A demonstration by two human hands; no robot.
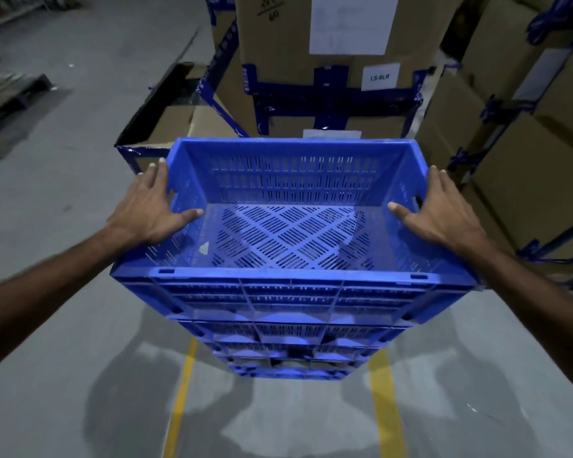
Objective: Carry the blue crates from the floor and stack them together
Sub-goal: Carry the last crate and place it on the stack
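My two hands on the top blue crate point(291, 206) of the stack.

My left hand point(149, 209) grips the crate's left rim, thumb hooked inside against the wall and the other fingers spread down the outside near the handle slot. My right hand point(444, 209) grips the right rim the same way, thumb inside and fingers over the outer edge. The crate is empty, its slotted floor showing, and it sits level on top of the lower crates point(288, 345), which stand on the grey floor point(63, 127) between two yellow lines point(382, 408). Just behind the crate is a tall cardboard box point(328, 61) bound with blue tape; an open carton point(166, 114) lies behind the crate's left corner, and more boxes point(526, 127) are stacked to its right.
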